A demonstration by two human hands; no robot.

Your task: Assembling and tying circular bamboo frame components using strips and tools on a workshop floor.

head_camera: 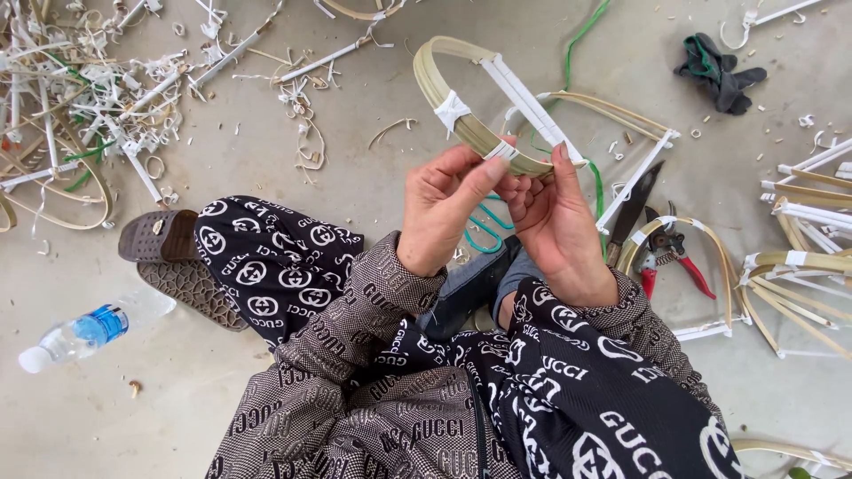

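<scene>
Gripping bamboo hoop point(461, 115), both hands point(497, 208)

I work seated on the bare concrete floor point(373, 98) of a craft workshop, ringed by bamboo shavings point(80, 98), bent bamboo frames point(799, 284), red-handled pruning shears point(670, 253), a knife point(632, 213) and discarded work gloves point(719, 73).

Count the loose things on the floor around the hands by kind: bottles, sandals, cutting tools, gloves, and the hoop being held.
Plastic water bottle: 1
Brown sandals: 2
Red-handled pruning shears: 1
Dark knife blade: 1
Dark glove bundle: 1
Bamboo hoop, held by left hand and right hand: 1
Total: 7
</scene>
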